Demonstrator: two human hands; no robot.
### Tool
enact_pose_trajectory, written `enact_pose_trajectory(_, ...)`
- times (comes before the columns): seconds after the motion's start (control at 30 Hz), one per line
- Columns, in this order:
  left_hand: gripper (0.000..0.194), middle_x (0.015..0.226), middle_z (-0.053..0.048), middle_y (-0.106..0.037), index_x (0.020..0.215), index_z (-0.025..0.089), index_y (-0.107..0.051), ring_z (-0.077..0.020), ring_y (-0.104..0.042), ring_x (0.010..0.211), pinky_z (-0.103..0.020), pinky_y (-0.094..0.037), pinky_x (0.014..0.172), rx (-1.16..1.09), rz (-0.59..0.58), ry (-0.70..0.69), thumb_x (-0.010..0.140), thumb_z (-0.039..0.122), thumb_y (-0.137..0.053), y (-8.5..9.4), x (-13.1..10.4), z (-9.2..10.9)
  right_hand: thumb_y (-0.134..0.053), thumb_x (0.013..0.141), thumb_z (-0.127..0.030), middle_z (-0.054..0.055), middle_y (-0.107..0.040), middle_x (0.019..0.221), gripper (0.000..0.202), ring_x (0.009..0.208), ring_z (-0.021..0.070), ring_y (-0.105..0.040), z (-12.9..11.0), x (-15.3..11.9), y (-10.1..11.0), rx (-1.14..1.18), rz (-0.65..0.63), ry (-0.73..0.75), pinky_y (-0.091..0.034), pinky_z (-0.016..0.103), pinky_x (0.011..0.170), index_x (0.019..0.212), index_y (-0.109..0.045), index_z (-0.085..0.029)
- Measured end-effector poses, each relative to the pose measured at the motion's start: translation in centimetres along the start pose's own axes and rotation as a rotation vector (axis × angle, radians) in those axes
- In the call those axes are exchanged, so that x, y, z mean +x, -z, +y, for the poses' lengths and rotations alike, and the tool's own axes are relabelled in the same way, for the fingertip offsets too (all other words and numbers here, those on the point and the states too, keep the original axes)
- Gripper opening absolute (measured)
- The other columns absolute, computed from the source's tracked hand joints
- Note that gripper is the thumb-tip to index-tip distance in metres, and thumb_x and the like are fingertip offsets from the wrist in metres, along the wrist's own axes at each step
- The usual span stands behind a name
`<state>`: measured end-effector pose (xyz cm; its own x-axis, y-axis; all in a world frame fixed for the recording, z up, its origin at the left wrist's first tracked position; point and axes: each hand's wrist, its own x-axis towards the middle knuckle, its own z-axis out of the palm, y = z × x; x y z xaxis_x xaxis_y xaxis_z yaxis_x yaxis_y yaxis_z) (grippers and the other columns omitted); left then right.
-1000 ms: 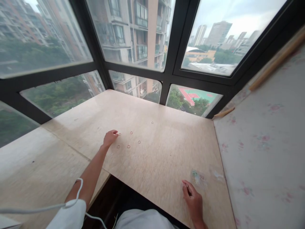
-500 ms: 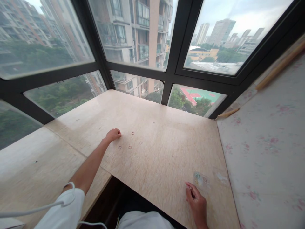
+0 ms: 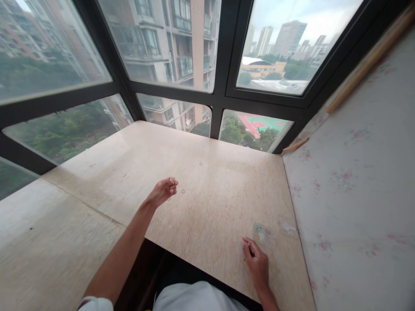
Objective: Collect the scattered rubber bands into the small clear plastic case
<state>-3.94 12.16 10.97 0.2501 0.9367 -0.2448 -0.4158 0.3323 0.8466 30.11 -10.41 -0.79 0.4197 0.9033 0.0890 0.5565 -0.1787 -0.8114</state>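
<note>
My left hand [image 3: 163, 192] is over the middle of the table, its fingers curled together with a small thin ring [image 3: 173, 181] showing at the fingertips. Just right of it lies another thin ring [image 3: 183, 191], and farther back is a lone ring [image 3: 200, 164]. The edge of one more ring [image 3: 169, 199] peeks out below the left hand. At the near right, my right hand [image 3: 258, 259] is closed in a pinch; what it holds, if anything, is too small to make out. Close beyond it sits a clear plastic box [image 3: 263, 233] with small coloured items inside.
A clear plastic lid or tray [image 3: 287, 227] lies beside the box, near the flowered wall [image 3: 346, 194]. Dark window frames [image 3: 216, 116] border the far side of the marbled table [image 3: 210, 224]. A dark gap [image 3: 155, 263] opens at the table's near edge.
My left hand has moved right, over the rings, and a ring now shows at its fingertips. Its wrist and hand cover part of the group. My right hand keeps its pinch; the view has shifted.
</note>
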Motion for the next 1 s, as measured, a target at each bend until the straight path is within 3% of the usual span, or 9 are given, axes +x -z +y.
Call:
enact_pose_trajectory(0.17,0.023,0.063,0.006,-0.053,0.068,0.015,-0.049,0.0011,-0.03,0.039,-0.013,-0.023,0.036,-0.102,-0.164,0.078,0.07,0.02,-0.071,-6.2,-1.2,-3.0,-0.047,0.086,-0.049,0.005,-0.07,0.064,0.042,0.057,0.0188,-0.065,-0.6,0.1,0.1,0.016,-0.003,0.013,-0.05,0.024,0.048,0.093,-0.074,-0.017)
enact_pose_trajectory(0.33,0.027,0.059,0.007,-0.051,0.073,0.016,-0.051,0.0009,-0.031,0.039,-0.013,-0.018,0.037,-0.07,-0.235,0.167,0.067,0.025,-0.076,-12.2,-2.0,-6.8,-0.044,0.088,-0.042,0.004,-0.07,0.064,0.038,0.055,0.0174,-0.064,-1.2,0.2,0.1,0.006,-0.002,0.039,-0.048,0.023,0.048,0.093,-0.073,-0.018)
enact_pose_trajectory(0.53,0.032,0.061,0.003,-0.06,0.084,0.015,-0.058,-0.0019,-0.039,0.04,-0.015,-0.023,0.038,0.328,-0.339,0.208,0.064,0.03,-0.078,-18.3,-3.3,-11.7,-0.043,0.088,-0.034,0.002,-0.07,0.065,0.033,0.053,0.0153,-0.062,-1.5,0.3,0.0,-0.019,0.005,0.027,-0.044,0.022,0.049,0.094,-0.072,-0.019)
enact_pose_trajectory(0.77,0.02,0.074,-0.003,-0.067,0.083,0.015,-0.06,-0.0101,-0.058,0.056,-0.02,-0.044,0.047,0.646,-0.374,0.045,0.069,0.027,-0.068,-21.4,-3.5,-16.0,-0.044,0.089,-0.032,0.001,-0.068,0.063,0.03,0.053,0.0146,-0.06,-1.8,0.4,0.1,-0.024,-0.018,0.025,-0.04,0.022,0.053,0.094,-0.07,-0.018)
enact_pose_trajectory(1.0,0.016,0.082,-0.002,-0.072,0.086,0.018,-0.066,-0.0122,-0.061,0.06,-0.023,-0.047,0.059,1.027,-0.383,-0.164,0.072,0.017,-0.059,-23.0,-2.9,-18.6,-0.043,0.087,-0.029,0.002,-0.065,0.058,0.029,0.05,0.0159,-0.058,-1.4,0.5,0.1,-0.035,-0.022,0.029,-0.036,0.023,0.051,0.09,-0.069,-0.016)
